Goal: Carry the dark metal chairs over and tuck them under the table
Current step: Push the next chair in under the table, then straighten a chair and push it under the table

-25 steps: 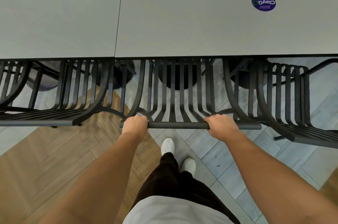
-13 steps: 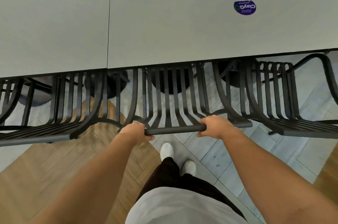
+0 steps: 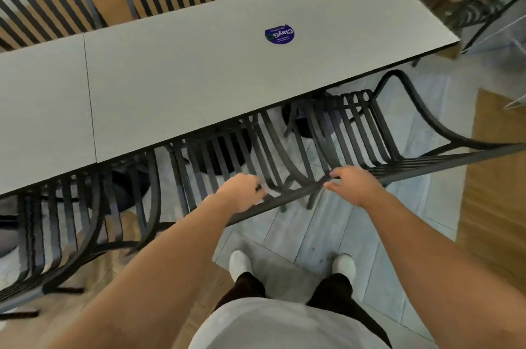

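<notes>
A long grey table [image 3: 199,78] runs across the view. Three dark metal slatted chairs stand along its near edge with their seats under the top: a left chair [image 3: 71,220], a middle chair [image 3: 227,160] and a right chair [image 3: 355,126]. My left hand [image 3: 242,192] hovers over the middle chair's top rail with loosely curled fingers and holds nothing. Where the middle and right chairs' backs meet, my right hand [image 3: 353,183] floats just above the rail, fingers spread. The view is blurred by motion.
A purple round sticker [image 3: 279,34] lies on the table. More slatted chairs [image 3: 42,1] stand on the far side. A metal rack [image 3: 478,6] with goods stands at the top right. My white shoes [image 3: 240,263] are on grey tiles, with wood flooring on both sides.
Both hands gripped the middle chair's top rail before; now they have let go and lifted off it. The view has swung to the right and tilted.
</notes>
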{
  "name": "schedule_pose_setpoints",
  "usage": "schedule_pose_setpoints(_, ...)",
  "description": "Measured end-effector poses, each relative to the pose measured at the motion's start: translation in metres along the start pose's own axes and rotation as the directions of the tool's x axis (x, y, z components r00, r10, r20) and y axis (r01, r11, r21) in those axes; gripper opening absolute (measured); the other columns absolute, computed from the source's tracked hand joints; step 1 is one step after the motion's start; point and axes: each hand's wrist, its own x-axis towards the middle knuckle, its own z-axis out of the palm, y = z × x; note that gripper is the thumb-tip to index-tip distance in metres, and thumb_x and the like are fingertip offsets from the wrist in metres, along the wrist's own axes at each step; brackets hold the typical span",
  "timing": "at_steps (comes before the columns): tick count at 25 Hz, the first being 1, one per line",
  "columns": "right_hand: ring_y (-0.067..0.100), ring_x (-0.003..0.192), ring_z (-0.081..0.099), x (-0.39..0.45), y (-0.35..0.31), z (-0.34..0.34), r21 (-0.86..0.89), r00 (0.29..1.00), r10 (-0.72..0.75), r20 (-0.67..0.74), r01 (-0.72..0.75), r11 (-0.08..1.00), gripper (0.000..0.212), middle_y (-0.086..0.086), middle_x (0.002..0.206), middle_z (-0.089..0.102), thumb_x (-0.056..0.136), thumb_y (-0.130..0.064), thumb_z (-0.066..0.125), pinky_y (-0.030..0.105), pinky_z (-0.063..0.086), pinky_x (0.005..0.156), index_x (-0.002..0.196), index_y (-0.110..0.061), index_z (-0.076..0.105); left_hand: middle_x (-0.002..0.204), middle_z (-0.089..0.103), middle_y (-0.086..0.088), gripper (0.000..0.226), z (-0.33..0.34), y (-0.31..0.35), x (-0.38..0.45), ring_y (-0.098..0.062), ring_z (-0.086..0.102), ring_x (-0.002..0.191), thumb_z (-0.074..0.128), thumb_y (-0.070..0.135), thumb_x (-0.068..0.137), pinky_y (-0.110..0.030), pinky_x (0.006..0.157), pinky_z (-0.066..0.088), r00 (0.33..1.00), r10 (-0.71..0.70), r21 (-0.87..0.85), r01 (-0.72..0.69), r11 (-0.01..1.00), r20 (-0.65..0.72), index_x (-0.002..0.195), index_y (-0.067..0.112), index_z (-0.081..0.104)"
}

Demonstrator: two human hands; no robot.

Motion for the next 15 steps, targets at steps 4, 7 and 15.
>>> schedule_pose_setpoints(4,0.025,0.127,0.052,-0.010,0.087,-0.025,0.018,0.997,0.024,-0.078,-0.023,1.000,0.058,0.004,0.137,0.057,0.096,-0.055,0.061,0.042,0.046,0.103,0.142,-0.021,0.057,0.118,0.070,-0.004,0.040,0.006,0.085,0.035,-0.025,0.066,0.106,0.044,0.042,0.106,-0.040,0.091,0.054,0.993,0.064,-0.029,-0.067,0.997,-0.097,0.126,0.016,0.066)
schedule_pose_setpoints(7,0.024,0.131,0.048,-0.014,0.160,-0.044,0.021,0.995,0.011,-0.103,-0.009,1.000,0.059,0.003,0.141,0.056,0.095,-0.054,0.064,0.041,0.043,0.107,0.143,-0.020,0.057,0.103,0.072,-0.006,0.038,0.022,0.154,0.058,-0.023,0.070,0.088,0.044,0.038,0.106,-0.038,0.080,0.057,0.991,0.043,-0.062,-0.051,0.997,-0.127,0.125,0.014,0.065)
schedule_pose_setpoints(15,0.024,0.139,0.041,-0.007,0.304,-0.077,-0.054,0.999,-0.018,-0.043,0.016,0.998,0.065,0.003,0.152,0.047,0.095,-0.050,0.067,0.042,0.040,0.110,0.149,-0.018,0.050,0.118,0.069,-0.003,0.042,0.068,0.280,0.108,-0.021,0.067,0.096,0.046,0.045,0.104,-0.038,0.087,0.056,0.992,-0.021,-0.101,0.009,0.995,-0.123,0.135,0.020,0.062)
